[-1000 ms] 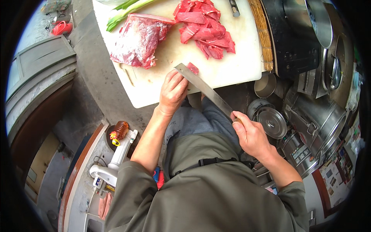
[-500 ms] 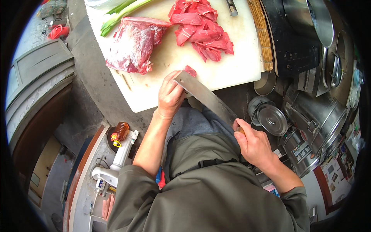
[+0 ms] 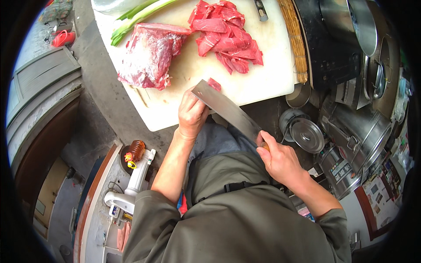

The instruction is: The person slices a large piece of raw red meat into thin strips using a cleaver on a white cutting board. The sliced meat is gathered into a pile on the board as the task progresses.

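My right hand [image 3: 284,162] is wrapped round the wooden handle of a cleaver [image 3: 230,112]. Its broad steel blade slants up to the left, over the near edge of a white cutting board [image 3: 258,90]. My left hand [image 3: 191,115] is closed at that edge, curled fingers against the blade and partly hidden by it. A small piece of red meat [image 3: 214,84] shows just beyond the blade, by my left fingertips. Farther back lie a large chunk of raw meat [image 3: 149,57] with whitish fat and a heap of sliced meat [image 3: 230,39].
Green onion stalks [image 3: 131,24] and a dark-handled tool [image 3: 262,11] lie at the board's far side. A straw bundle [image 3: 293,39] runs along its right edge. Steel pots and a lidded pot [image 3: 306,134] stand to the right. At lower left, a ledge holds an amber bottle [image 3: 137,150].
My right hand and the cleaver have shifted slightly left. The left hand stays by the small meat piece, and the board appears slightly lower in view.
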### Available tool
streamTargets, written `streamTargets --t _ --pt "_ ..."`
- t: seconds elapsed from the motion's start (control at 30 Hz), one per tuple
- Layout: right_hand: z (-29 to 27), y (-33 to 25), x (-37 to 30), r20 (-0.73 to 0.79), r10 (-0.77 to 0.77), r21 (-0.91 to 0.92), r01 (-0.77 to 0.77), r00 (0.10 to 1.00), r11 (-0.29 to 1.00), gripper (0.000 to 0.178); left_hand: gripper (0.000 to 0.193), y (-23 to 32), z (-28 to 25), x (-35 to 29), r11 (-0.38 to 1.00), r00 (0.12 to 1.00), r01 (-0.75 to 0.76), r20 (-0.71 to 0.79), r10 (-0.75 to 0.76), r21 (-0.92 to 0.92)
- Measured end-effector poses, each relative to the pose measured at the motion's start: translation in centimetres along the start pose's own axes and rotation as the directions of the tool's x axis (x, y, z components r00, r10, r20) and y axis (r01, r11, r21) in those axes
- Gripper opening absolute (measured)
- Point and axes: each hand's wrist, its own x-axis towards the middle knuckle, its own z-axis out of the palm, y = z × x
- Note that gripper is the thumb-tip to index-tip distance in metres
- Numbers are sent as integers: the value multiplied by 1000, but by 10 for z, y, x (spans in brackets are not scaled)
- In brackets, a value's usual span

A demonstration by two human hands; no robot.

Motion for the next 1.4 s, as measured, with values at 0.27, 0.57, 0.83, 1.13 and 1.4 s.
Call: streamTargets --t 0.27,0.57,0.83,1.13,1.4 --pt "7 -2 26 43 17 20 -18 999 1000 43 27 2 0 2 1000 1000 -1 -30 1 11" --pt "4 12 41 -68 6 192 7 998 981 32 29 5 2 6 999 998 -43 -38 43 -6" --pt "-10 -8 10 -75 -53 133 63 996 989 33 36 -2 3 -1 999 999 -44 -30 44 4" --pt "-17 -7 -3 15 10 75 -11 1000 997 36 36 2 2 1 1000 999 -2 -39 2 13" --pt "-10 -5 4 71 59 27 -61 996 998 42 36 -1 1 1 1000 999 -9 -33 9 6"
